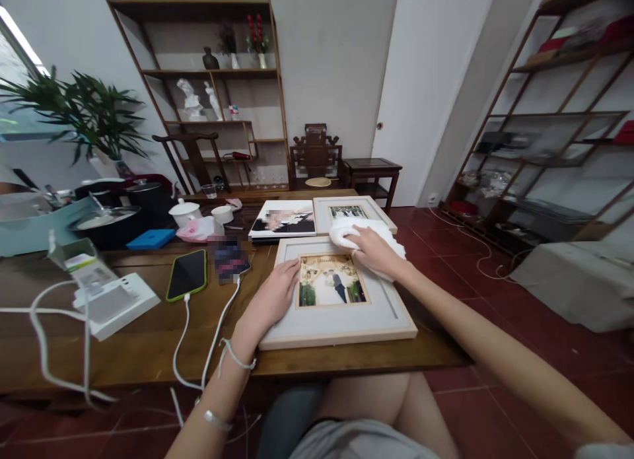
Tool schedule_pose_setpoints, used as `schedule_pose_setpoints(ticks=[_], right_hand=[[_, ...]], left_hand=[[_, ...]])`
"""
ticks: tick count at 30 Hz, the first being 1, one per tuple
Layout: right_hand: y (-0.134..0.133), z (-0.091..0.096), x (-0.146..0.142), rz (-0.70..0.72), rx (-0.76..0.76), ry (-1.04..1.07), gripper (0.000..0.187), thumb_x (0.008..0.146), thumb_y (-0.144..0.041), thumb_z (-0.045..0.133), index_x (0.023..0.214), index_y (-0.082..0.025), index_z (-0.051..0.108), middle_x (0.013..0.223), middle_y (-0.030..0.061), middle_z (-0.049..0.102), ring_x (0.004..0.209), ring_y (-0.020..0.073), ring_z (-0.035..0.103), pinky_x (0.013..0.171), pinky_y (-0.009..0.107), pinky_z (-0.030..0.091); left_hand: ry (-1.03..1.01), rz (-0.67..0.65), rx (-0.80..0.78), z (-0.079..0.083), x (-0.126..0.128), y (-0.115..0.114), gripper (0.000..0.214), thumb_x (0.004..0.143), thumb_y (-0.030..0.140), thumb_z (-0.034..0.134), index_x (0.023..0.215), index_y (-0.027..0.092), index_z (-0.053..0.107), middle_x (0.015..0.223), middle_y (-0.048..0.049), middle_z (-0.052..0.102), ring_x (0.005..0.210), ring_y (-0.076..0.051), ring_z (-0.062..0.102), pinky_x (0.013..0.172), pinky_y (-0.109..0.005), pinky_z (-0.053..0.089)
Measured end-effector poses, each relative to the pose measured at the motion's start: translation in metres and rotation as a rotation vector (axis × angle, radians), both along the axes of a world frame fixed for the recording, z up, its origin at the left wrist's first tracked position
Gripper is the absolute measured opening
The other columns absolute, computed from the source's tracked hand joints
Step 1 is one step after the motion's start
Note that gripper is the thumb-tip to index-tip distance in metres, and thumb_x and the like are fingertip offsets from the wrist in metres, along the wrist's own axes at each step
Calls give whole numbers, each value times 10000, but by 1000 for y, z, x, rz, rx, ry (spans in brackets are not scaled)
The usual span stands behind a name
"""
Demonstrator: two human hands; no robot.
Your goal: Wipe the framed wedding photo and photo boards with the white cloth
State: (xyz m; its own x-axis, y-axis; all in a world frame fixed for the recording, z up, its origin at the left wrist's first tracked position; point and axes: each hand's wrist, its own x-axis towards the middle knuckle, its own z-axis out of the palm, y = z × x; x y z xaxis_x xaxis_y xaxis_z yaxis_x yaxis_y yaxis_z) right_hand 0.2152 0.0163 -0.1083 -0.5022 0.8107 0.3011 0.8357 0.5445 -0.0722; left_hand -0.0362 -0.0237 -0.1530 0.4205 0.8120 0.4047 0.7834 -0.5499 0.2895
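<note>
A light wooden picture frame (pixel 391 321) lies flat at the table's front edge, with a couple's photo (pixel 333 281) in its middle. My left hand (pixel 278 290) rests on the frame's left side, fingers stretched out and nearly flat, the tips beside the photo. My right hand (pixel 372 249) is closed on a bunched white cloth (pixel 341 233), pressed over the frame's far right corner. Part of the cloth hangs past the frame's right side. Behind lies a second picture frame (pixel 324 208), partly hidden by the cloth, and left of it a photo album (pixel 283 220).
To the left are a phone (pixel 187 275) in a green case on a charging cable, a second phone (pixel 230 261), a white power strip (pixel 129 306) and loose cables. Farther back stand a white cup (pixel 185 212), a blue box (pixel 151 239) and black pots (pixel 148 200).
</note>
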Motion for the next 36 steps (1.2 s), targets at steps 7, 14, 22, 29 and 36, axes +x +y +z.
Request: schedule_pose_setpoints(ticks=[7,14,22,29,36], right_hand=[[-45,1,-24,214,-144,-77,385,779,-92,418,1118,-163,586,1129,148,605,1091,254,507,986,461,227],[-133,28,-13,269,-308,-57,251,778,-121,450,943,-214,614,870,64,614,831,226,536,748,322,376],[-78,-3,-14,137,-38,17,281,893,-271,443,1116,-175,584,1151,146,572,1115,278,466,946,431,320],[4,-5,-17,75,4,-51,416,757,-72,457,1153,-133,571,1352,157,453,1314,335,250,1006,569,208],[-35,1,-33,284,-153,-123,431,708,-50,439,1097,-136,604,1189,182,582,1308,287,299,1014,549,217]], left_hand=[[0,2,-4,-1,1,0,374,923,211,321,1207,94,535,1293,-147,535,1220,-220,468,1052,-407,361],[-25,-7,-6,-4,0,2,367,918,205,337,1212,107,533,1289,-151,536,1221,-217,465,1051,-416,360],[-9,-27,-17,-1,0,1,368,918,215,342,1218,111,529,1295,-141,526,1224,-215,456,1059,-398,349],[-2,-2,-31,2,0,-1,372,920,229,334,1211,111,533,1298,-151,522,1222,-223,463,1051,-408,362],[26,25,-24,-2,0,0,399,920,235,317,1247,92,495,1353,-170,456,1271,-242,405,1072,-422,328]])
